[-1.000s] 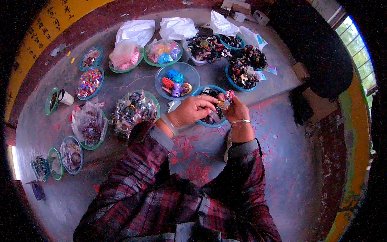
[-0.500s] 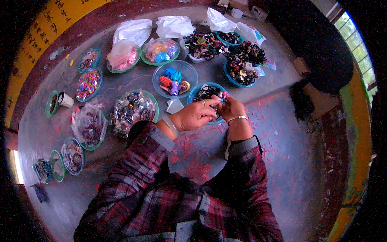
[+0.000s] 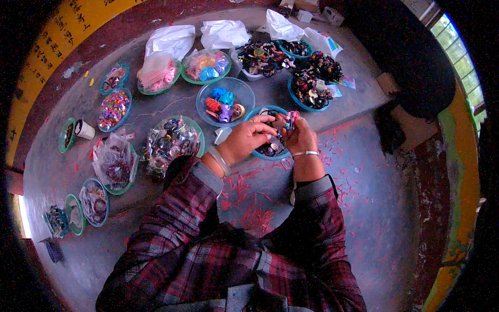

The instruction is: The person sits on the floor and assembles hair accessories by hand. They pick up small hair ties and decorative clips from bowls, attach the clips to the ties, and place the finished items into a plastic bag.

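Observation:
My right hand [image 3: 302,138] is closed on a small pink-and-blue piece [image 3: 293,116], perhaps a hair tie, that sticks up past the fingertips. Just left of it, my left hand [image 3: 246,142] has its fingers bent toward the same spot; whatever its fingertips pinch is hidden. Both hands are over the near rim of a blue basin [image 3: 253,111], which holds dark cords and small beads or charms. Beyond it, a clear bowl [image 3: 236,88] holds red, blue and purple bundles. A small white card [image 3: 222,135] lies partly behind my left hand.
Bowls of colourful beads [image 3: 114,108], bagged trinkets [image 3: 171,138] and pink pieces [image 3: 162,76] stand to the left. Dark hair ties [image 3: 311,92] fill basins at the back right. White plastic bags [image 3: 224,34] lie along the far edge. Red scraps [image 3: 249,208] litter the grey surface near me.
My left hand has drawn back slightly left, away from my right fingertips. My right hand has turned a little, and the pink piece shows more clearly above it.

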The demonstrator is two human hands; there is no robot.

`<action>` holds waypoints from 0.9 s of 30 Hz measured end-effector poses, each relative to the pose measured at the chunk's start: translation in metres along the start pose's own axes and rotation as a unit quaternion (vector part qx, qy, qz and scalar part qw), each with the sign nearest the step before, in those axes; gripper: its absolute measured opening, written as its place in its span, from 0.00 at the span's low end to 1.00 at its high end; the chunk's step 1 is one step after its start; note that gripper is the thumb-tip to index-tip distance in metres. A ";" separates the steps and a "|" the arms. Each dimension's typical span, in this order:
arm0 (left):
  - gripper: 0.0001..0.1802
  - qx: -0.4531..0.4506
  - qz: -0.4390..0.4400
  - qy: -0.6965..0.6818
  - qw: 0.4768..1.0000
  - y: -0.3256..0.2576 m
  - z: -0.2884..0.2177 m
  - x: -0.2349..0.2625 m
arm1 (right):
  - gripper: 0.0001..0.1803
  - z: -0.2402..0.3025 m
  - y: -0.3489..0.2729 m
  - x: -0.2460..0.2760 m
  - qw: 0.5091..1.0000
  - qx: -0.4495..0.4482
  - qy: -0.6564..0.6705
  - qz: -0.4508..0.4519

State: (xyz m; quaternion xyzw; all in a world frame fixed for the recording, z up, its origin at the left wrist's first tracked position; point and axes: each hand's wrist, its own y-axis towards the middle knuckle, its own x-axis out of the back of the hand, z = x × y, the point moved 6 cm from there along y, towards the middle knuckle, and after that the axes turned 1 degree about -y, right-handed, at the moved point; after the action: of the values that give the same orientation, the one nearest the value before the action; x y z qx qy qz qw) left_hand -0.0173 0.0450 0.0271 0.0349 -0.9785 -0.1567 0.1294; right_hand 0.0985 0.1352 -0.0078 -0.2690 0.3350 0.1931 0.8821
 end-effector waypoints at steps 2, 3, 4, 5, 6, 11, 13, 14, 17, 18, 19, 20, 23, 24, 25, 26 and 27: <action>0.09 -0.010 0.013 -0.044 0.999 0.002 0.002 -0.001 | 0.10 0.001 0.002 -0.001 0.999 0.015 -0.011 0.043; 0.09 -0.014 0.019 -0.066 0.998 0.002 0.002 0.000 | 0.10 0.001 0.001 -0.004 0.998 0.022 -0.017 0.065; 0.09 0.005 0.025 -0.088 0.996 0.001 0.005 -0.001 | 0.09 0.001 0.001 -0.005 0.998 0.023 -0.015 0.059; 0.10 0.024 0.030 -0.110 0.993 0.000 0.007 -0.001 | 0.09 0.002 0.000 -0.008 0.998 0.025 -0.014 0.053; 0.10 0.042 0.036 -0.131 0.990 0.000 0.008 -0.002 | 0.08 0.002 -0.001 -0.009 0.998 0.027 -0.013 0.047; 0.09 -0.019 0.036 -0.071 0.997 0.001 -0.001 -0.004 | 0.08 -0.001 -0.002 -0.011 0.999 0.019 -0.016 0.044; 0.09 0.027 0.030 -0.090 0.995 0.001 0.002 -0.005 | 0.08 -0.002 -0.002 -0.010 0.999 0.013 -0.017 0.049; 0.09 0.074 0.022 -0.115 0.990 0.001 0.006 -0.005 | 0.08 -0.005 0.002 -0.006 0.998 0.008 -0.019 0.054; 0.10 0.180 -0.015 -0.209 0.961 -0.002 0.023 -0.002 | 0.09 -0.006 0.009 0.009 0.996 -0.006 -0.080 0.037; 0.10 0.210 -0.031 -0.242 0.947 -0.004 0.032 0.001 | 0.10 -0.007 0.008 0.010 0.994 -0.013 -0.109 0.027; 0.11 0.246 -0.059 -0.291 0.923 -0.008 0.042 0.005 | 0.12 -0.004 0.008 0.011 0.983 0.000 -0.183 0.002; 0.11 0.254 -0.079 -0.327 0.907 -0.011 0.048 0.008 | 0.15 -0.001 0.006 0.012 0.966 0.013 -0.256 -0.023; 0.10 0.263 -0.131 -0.412 0.863 -0.012 0.045 0.015 | 0.21 0.004 0.015 0.020 0.897 0.132 -0.422 0.023; 0.10 0.264 -0.136 -0.432 0.851 -0.013 0.050 0.017 | 0.23 0.005 0.010 0.006 0.864 0.181 -0.466 0.062; 0.09 0.265 -0.141 -0.452 0.840 -0.014 0.057 0.020 | 0.24 0.002 0.006 -0.003 0.838 0.183 -0.508 0.084; 0.09 0.265 -0.146 -0.472 0.828 -0.016 0.062 0.022 | 0.26 -0.001 0.000 -0.012 0.809 0.184 -0.548 0.106; 0.09 0.264 -0.146 -0.485 0.821 -0.016 0.062 0.022 | 0.27 -0.003 -0.006 -0.023 0.778 0.185 -0.588 0.124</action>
State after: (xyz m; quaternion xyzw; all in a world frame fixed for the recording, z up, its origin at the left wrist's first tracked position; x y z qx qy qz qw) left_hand -0.0547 0.0459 -0.0291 0.1292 -0.9023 0.0944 -0.4002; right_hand 0.0843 0.1248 0.0089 0.1090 -0.1885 0.3560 0.9087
